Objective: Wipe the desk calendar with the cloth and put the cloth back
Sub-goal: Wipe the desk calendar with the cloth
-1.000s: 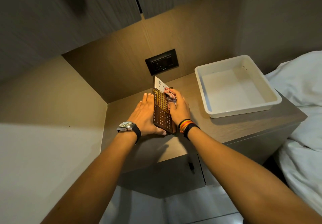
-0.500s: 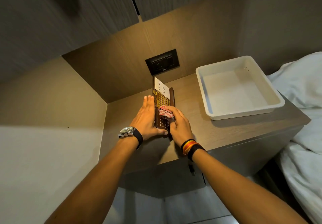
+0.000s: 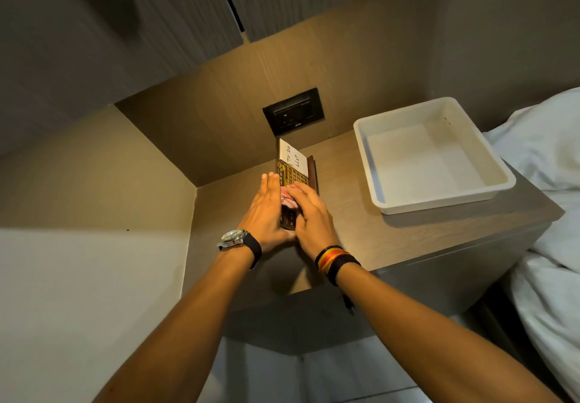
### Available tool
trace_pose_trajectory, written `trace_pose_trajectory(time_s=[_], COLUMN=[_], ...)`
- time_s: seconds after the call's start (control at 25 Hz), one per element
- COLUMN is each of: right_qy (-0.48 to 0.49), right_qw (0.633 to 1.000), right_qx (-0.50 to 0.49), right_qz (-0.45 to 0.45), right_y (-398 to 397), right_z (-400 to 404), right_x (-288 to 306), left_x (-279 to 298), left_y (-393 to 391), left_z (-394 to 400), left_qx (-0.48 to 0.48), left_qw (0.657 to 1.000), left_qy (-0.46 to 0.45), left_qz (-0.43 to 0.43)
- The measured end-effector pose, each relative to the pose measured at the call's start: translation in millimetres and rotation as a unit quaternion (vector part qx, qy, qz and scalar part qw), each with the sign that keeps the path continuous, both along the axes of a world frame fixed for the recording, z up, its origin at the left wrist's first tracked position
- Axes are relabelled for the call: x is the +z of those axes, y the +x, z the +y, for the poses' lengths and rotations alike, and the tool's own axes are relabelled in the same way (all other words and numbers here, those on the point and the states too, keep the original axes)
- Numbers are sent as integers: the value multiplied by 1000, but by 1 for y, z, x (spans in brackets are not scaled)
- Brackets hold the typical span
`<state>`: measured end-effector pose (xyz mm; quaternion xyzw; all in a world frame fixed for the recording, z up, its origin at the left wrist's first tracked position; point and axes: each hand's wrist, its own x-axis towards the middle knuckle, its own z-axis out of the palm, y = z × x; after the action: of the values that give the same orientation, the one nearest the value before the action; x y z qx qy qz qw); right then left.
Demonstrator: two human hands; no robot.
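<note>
A dark brown desk calendar [image 3: 293,176] with gold squares and a white "To Do List" note stands on the wooden nightstand [image 3: 408,236]. My left hand [image 3: 266,211], fingers flat and together, braces the calendar's left side. My right hand [image 3: 310,214] presses a small red-and-white cloth [image 3: 287,199] against the calendar's face near its middle. The lower part of the calendar is hidden between my hands.
A white plastic tray [image 3: 439,198] sits on the nightstand to the right of the calendar. A black wall socket [image 3: 293,111] is in the back panel. Cabinets hang overhead, a wall closes the left side, and white bedding [image 3: 546,183] lies at the right.
My right hand with the cloth has slid from the far end of the calendar's face toward me. My left hand stays against the calendar's left side.
</note>
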<state>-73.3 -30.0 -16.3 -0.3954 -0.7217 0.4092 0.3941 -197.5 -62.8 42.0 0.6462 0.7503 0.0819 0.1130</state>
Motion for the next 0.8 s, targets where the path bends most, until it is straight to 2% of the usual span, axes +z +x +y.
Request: trace_pose_trajectory(time_s=[0.12, 0.2, 0.32, 0.52, 0.68, 0.8], right_qy=[53, 41, -16, 43, -13, 29], right_qw=[996, 997, 999, 997, 999, 999], right_qx=[66, 53, 6, 43, -13, 29], right_qz=[-26, -37, -30, -41, -32, -21], right_y=[31, 39, 11, 24, 2, 8], right_z=[-20, -7, 11, -14, 8, -10], right_x=[-29, -31, -5, -24, -1, -11], left_x=[-2, 0, -1, -3, -4, -5], left_y=[-3, -2, -3, -5, -3, -5], left_z=[-2, 2, 3, 0, 3, 1], left_qx=[-2, -6, -3, 0, -3, -1], left_qw=[1000, 1000, 1000, 1000, 1000, 1000], left_qy=[-4, -6, -10, 2, 6, 9], left_qz=[-8, 5, 11, -4, -4, -12])
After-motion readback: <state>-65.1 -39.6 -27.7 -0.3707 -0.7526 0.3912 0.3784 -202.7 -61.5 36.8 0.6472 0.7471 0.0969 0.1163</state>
